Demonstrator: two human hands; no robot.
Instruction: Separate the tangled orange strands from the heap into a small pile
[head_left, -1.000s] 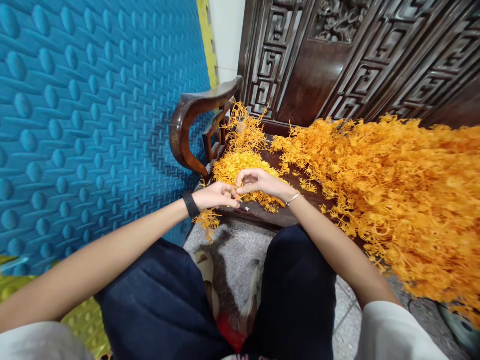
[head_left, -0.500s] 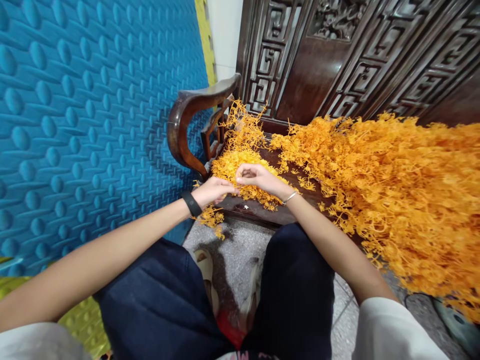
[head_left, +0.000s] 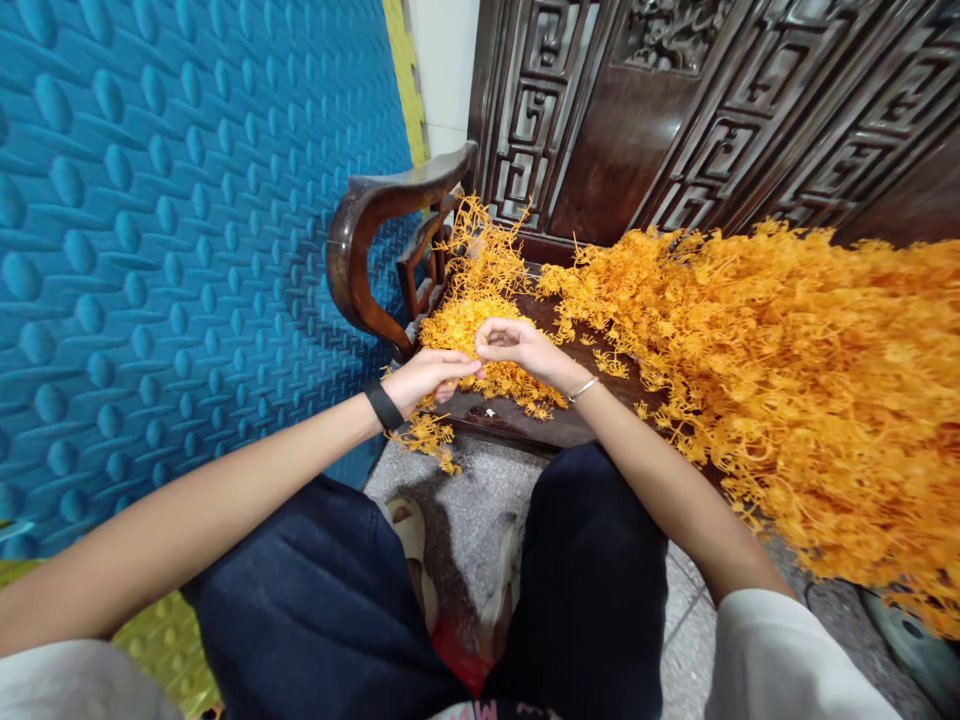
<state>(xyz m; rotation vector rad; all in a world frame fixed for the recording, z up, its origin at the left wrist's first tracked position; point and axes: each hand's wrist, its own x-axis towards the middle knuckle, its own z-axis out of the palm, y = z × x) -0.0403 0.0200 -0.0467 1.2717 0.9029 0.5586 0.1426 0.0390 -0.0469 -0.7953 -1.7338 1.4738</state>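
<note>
My left hand [head_left: 433,377], with a black band at its wrist, is closed, fingers pressed together. Orange artificial flower sprigs [head_left: 429,438] hang below it, their stems apparently held in its grip. Against its fingertips, my right hand [head_left: 511,345] is curled in a pinch; whatever lies between its thumb and finger is too small to make out. Beneath and behind both hands, a small heap of orange plastic sprigs [head_left: 480,318] covers the left end of the dark wooden bench seat [head_left: 499,422]. Thinner, stemmy sprigs [head_left: 487,250] lie farther back by the armrest.
A much larger mass of orange sprigs [head_left: 810,370] fills the right side. The curved wooden armrest [head_left: 352,250] borders the seat on the left, beside blue foam matting [head_left: 187,230]. A carved backrest [head_left: 607,140] rises behind. A small white scrap [head_left: 490,412] lies near the seat's front edge.
Both hands remain together, with the left fingertips now closer against the right hand's pinch. The sprigs hanging under the left hand have swung slightly right.
</note>
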